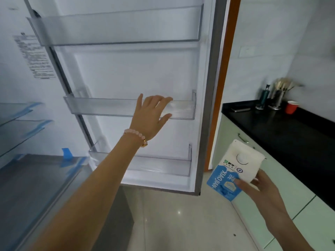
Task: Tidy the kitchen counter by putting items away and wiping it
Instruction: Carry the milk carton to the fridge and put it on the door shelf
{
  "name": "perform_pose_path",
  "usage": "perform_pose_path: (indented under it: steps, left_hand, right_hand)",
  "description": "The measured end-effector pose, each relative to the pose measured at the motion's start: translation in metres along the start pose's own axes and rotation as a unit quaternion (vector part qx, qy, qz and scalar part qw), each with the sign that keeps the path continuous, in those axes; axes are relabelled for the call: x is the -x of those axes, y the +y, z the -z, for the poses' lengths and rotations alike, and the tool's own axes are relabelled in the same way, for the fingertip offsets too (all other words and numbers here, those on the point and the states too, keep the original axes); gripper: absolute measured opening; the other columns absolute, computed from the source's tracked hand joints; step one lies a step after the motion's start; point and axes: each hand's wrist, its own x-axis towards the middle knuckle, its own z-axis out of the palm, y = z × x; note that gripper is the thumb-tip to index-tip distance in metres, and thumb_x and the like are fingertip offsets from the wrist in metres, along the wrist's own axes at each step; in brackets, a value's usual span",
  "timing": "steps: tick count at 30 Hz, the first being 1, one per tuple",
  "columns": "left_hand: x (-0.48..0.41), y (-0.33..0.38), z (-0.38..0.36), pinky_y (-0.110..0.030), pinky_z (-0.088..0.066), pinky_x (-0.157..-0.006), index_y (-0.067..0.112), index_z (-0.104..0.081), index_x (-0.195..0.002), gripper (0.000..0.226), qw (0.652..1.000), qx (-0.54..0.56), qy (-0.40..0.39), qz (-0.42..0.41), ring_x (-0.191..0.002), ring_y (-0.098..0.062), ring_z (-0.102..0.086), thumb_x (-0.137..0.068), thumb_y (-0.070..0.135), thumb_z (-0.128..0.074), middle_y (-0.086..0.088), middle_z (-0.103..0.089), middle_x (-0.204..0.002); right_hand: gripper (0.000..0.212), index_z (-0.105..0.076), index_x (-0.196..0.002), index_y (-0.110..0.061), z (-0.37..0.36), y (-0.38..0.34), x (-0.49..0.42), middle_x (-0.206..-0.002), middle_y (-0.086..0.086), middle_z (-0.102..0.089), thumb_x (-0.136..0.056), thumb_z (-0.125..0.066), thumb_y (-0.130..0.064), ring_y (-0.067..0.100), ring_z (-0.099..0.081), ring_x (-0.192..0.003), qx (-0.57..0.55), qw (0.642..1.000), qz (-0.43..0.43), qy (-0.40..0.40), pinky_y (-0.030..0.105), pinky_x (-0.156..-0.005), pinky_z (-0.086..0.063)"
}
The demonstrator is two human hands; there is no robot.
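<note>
open fridge door (126, 69), right hand (261, 187) holding milk carton (233, 171)

a home kitchen: open fridge door (126, 69) with clear shelves, black counter (290, 131) (utensil holder (278, 98), red cup (291, 107)), pale green cabinets (282, 192).

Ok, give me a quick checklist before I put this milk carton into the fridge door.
1. Fridge door open: ok.
2. Milk carton held by the right hand: ok.
3. Carton cap closed: cannot tell for sure, though it looks seated.
4. Middle door shelf free of other items: ok.
5. Left hand out of the way: not ok, it is spread in front of the middle shelf.
6. Height above that shelf enough for the carton: looks ok.
</note>
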Motion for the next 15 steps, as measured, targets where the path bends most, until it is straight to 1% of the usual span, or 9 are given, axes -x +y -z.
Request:
perform_pose_path:
  steps: [3, 5, 8, 10, 11, 13, 15]
  left_hand:
    - [-0.023, -0.020, -0.013, -0.044, -0.038, -0.100, 0.020, -0.045, -0.133, 0.050, 0.998, -0.010, 0.001, -0.059, -0.110, -0.028, -0.056, -0.089, 0.040, -0.034, -0.006, -0.059, -0.122]
    - [-0.036, -0.040, -0.017, -0.040, -0.044, -0.089, 0.019, -0.048, -0.130, 0.046, 0.998, -0.015, 0.001, -0.065, -0.103, -0.029, -0.059, -0.090, 0.038, -0.037, -0.006, -0.062, -0.117]
    - [-0.051, -0.081, -0.019, -0.034, -0.043, -0.070, 0.016, -0.059, -0.113, 0.031, 0.999, -0.005, 0.023, -0.024, -0.090, -0.028, -0.062, -0.092, 0.035, -0.046, -0.005, -0.066, -0.102]
    - [-0.058, -0.108, -0.021, -0.030, -0.041, -0.063, 0.017, -0.062, -0.099, 0.027, 0.999, -0.006, 0.031, 0.007, -0.085, -0.025, -0.062, -0.092, 0.038, -0.046, -0.002, -0.067, -0.093]
    - [-0.061, -0.118, -0.023, -0.030, -0.041, -0.061, 0.018, -0.062, -0.096, 0.027, 1.000, 0.002, 0.029, 0.012, -0.084, -0.023, -0.062, -0.092, 0.039, -0.046, 0.000, -0.066, -0.091]
    - [-0.067, -0.130, -0.030, -0.031, -0.044, -0.060, 0.019, -0.061, -0.099, 0.023, 0.999, 0.026, 0.025, -0.010, -0.085, -0.022, -0.063, -0.092, 0.036, -0.047, 0.001, -0.066, -0.092]
    - [-0.072, -0.138, -0.037, -0.031, -0.045, -0.057, 0.017, -0.061, -0.108, 0.023, 0.998, 0.023, 0.032, -0.050, -0.085, -0.025, -0.065, -0.092, 0.030, -0.048, -0.002, -0.066, -0.094]
  right_hand:
    - [0.045, -0.054, -0.120, -0.022, -0.022, -0.012, -0.018, -0.112, -0.003, -0.065, -0.079, -0.072, -0.015, 0.014, -0.058, -0.105, -0.002, 1.000, 0.013, 0.029, 0.025, -0.071, -0.044]
    - [0.044, -0.055, -0.118, -0.025, -0.037, -0.021, -0.030, -0.111, -0.007, -0.066, -0.078, -0.072, -0.015, 0.009, -0.058, -0.104, -0.006, 0.999, 0.023, 0.038, 0.027, -0.073, -0.044]
    - [0.044, -0.055, -0.118, -0.029, -0.064, -0.037, -0.050, -0.111, -0.012, -0.065, -0.078, -0.072, -0.018, 0.009, -0.056, -0.106, -0.002, 0.998, 0.034, 0.052, 0.032, -0.079, -0.043]
    - [0.044, -0.054, -0.118, -0.028, -0.082, -0.048, -0.063, -0.110, -0.011, -0.065, -0.079, -0.072, -0.018, 0.004, -0.056, -0.103, -0.001, 0.997, 0.042, 0.061, 0.030, -0.077, -0.043]
    - [0.043, -0.055, -0.117, -0.028, -0.091, -0.054, -0.070, -0.109, -0.012, -0.065, -0.079, -0.071, -0.017, 0.001, -0.055, -0.100, -0.002, 0.997, 0.047, 0.064, 0.027, -0.074, -0.044]
    - [0.039, -0.055, -0.112, -0.029, -0.108, -0.063, -0.080, -0.105, -0.017, -0.064, -0.079, -0.070, -0.014, -0.002, -0.054, -0.097, -0.008, 0.996, 0.057, 0.065, 0.022, -0.070, -0.044]
    - [0.041, -0.053, -0.112, -0.031, -0.124, -0.069, -0.089, -0.101, -0.021, -0.061, -0.080, -0.070, -0.013, -0.002, -0.054, -0.095, -0.007, 0.996, 0.064, 0.064, 0.024, -0.071, -0.046]
